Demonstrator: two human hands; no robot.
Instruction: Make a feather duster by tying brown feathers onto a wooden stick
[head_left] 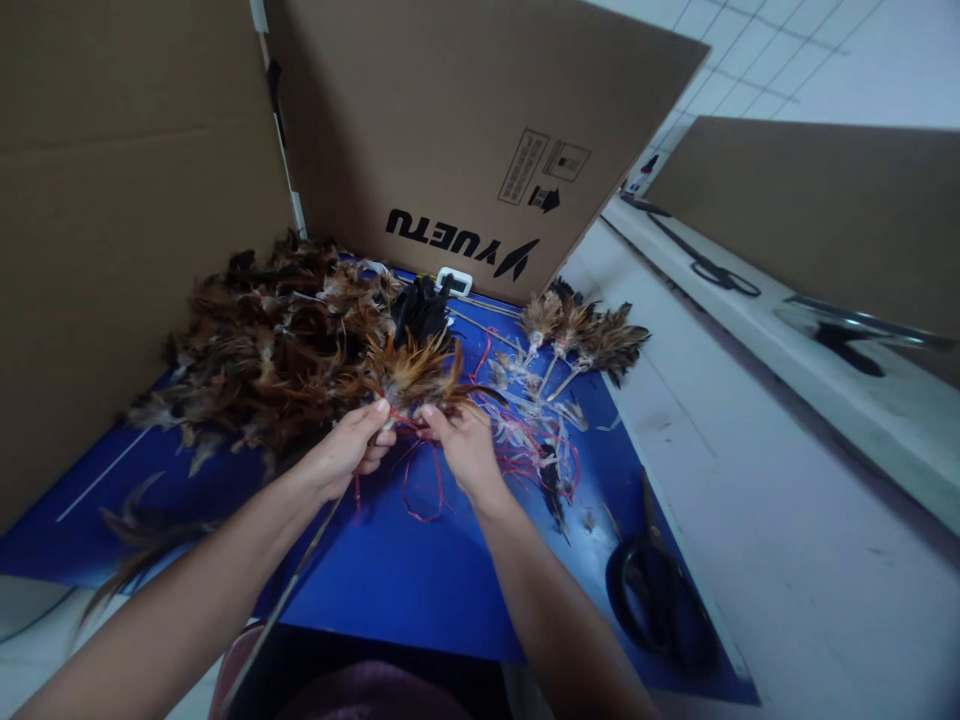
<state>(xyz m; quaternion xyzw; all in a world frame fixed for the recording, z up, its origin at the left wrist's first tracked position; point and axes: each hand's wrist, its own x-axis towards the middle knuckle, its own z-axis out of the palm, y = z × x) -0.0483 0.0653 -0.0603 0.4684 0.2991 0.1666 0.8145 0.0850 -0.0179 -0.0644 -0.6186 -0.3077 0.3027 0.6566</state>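
Your left hand (364,442) grips the base of one brown feather bunch (412,370), held above the blue tabletop (397,590); your right hand (466,440) pinches its red string (407,423). Two cardboard panels (450,130) flank a feather pile (277,345), too tangled to count. Three bound bunches (589,335) and one scissors (660,600) lie rightward.

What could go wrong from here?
Slack red string below the hands could snag on the string tangle at right.
If the left hand or right hand slips, the feather bunch might loosen.
The scissors lie beside the right forearm; a sweep might knock them.
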